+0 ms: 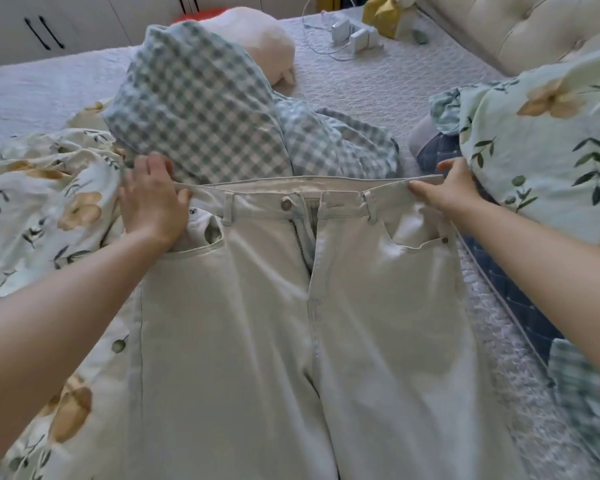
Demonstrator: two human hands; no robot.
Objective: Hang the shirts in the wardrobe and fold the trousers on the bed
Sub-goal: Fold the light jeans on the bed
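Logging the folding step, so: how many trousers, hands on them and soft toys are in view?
Trousers: 1
Hands on them: 2 (left hand, right hand)
Soft toys: 1
Total: 4

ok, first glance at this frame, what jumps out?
The pale cream denim trousers dominate, spread flat and front-up down the middle of the bed, fly partly open. The left hand and right hand each pinch one end of the waistband, pulling it straight. Just behind the waistband lies a rumpled green-and-white gingham cover, with leaf-and-flower print bedding at the left.
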